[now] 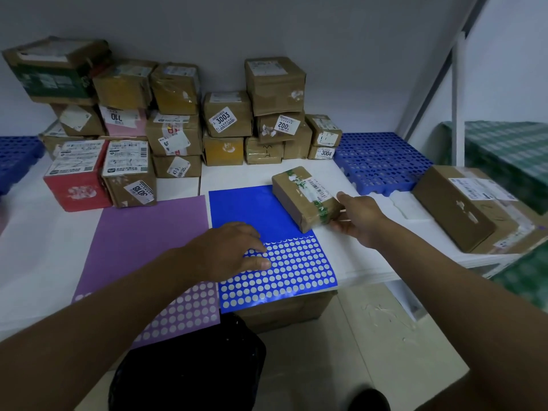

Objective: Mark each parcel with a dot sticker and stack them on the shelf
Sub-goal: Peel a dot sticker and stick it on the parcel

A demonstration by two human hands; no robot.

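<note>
The left hand (234,250) rests relaxed, fingertips on the blue sticker sheet (278,262); the right hand (357,216) grips a small parcel (305,197) on the counter (44,256).

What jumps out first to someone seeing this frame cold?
Probably the bright blue sticker sheet with white dots lying front and centre on the white table, with the left hand resting on its dotted rows and a purple sticker sheet beside it. Next, the right hand gripping a small brown cardboard parcel with green-printed tape on the blue sheet's far corner. Behind, a wall of stacked brown parcels with numbered labels.
</note>
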